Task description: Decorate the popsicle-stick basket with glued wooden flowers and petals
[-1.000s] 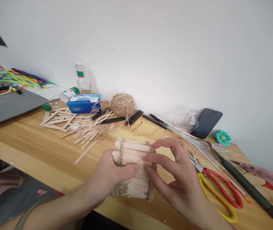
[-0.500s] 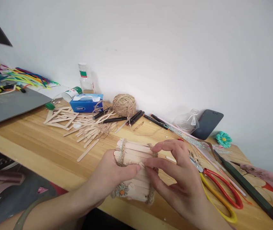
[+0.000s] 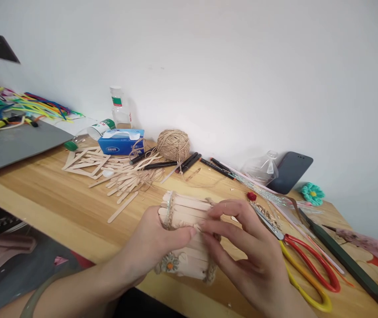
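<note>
A craft-stick container [image 3: 192, 256] lies on its side near the table's front edge, with braided twine bands round both ends and a grey-green flower [image 3: 169, 262] with an orange centre on it. My left hand [image 3: 157, 240] is closed around its left side, thumb pressed on top. My right hand [image 3: 238, 234] pinches a small pale wooden piece [image 3: 197, 227] against the sticks, beside my left thumb tip. Similar small pieces sit on the surface near it. The fingers under the container are hidden.
Red-and-yellow scissors [image 3: 303, 260], a dark green long-handled tool [image 3: 348, 258] and a pink glue gun [image 3: 371, 247] lie at right. Behind are a twine ball [image 3: 173, 144], loose craft sticks [image 3: 125, 183], markers [image 3: 189, 162], a blue tissue box [image 3: 121, 142] and a phone [image 3: 291, 172].
My right hand has shifted slightly, its upper fingers curling down, and a small red flower-like thing behind it shows more fully. My left hand keeps its hold, and the view has moved a little.
</note>
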{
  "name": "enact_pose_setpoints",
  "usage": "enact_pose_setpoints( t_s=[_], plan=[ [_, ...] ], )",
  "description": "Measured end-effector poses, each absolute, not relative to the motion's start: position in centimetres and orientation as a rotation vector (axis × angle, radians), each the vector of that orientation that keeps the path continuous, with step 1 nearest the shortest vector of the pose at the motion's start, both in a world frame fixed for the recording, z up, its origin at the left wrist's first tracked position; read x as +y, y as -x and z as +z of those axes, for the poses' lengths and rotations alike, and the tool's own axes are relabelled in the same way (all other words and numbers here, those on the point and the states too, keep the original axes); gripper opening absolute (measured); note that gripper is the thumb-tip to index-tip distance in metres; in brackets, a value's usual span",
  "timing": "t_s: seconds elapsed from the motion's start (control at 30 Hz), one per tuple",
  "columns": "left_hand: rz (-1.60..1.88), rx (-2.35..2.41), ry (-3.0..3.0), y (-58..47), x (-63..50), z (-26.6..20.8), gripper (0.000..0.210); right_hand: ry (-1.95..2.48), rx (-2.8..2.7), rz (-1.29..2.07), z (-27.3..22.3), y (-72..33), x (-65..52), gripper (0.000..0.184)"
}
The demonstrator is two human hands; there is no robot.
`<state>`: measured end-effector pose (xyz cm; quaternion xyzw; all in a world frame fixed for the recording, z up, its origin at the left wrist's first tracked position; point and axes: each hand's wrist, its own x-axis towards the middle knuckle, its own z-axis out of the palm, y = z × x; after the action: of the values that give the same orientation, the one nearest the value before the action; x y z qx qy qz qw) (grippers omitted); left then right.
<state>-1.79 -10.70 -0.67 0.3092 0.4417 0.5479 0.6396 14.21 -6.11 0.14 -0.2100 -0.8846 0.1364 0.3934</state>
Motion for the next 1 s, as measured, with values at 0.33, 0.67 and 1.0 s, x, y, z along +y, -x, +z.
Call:
enact_pose_setpoints(
  t_s=[0.33, 0.67, 1.0],
  plan=[
    [1.344, 1.068, -0.763, 1.5, -10.5, -1.5, 0.031, 0.664, -2.111, 0.218, -0.7, -13.2, -6.7, 0.017],
    [1.382, 1.170, -0.693, 1.0, -10.4, -1.7, 0.031, 0.705, -2.036, 0.103, -0.9, -12.4, -7.2, 0.018],
    [1.375, 1.139, -0.681, 1.0, -10.5, -1.5, 0.028, 0.656, -2.029, 0.036, -1.0, -12.5, -7.3, 0.021]
  ],
)
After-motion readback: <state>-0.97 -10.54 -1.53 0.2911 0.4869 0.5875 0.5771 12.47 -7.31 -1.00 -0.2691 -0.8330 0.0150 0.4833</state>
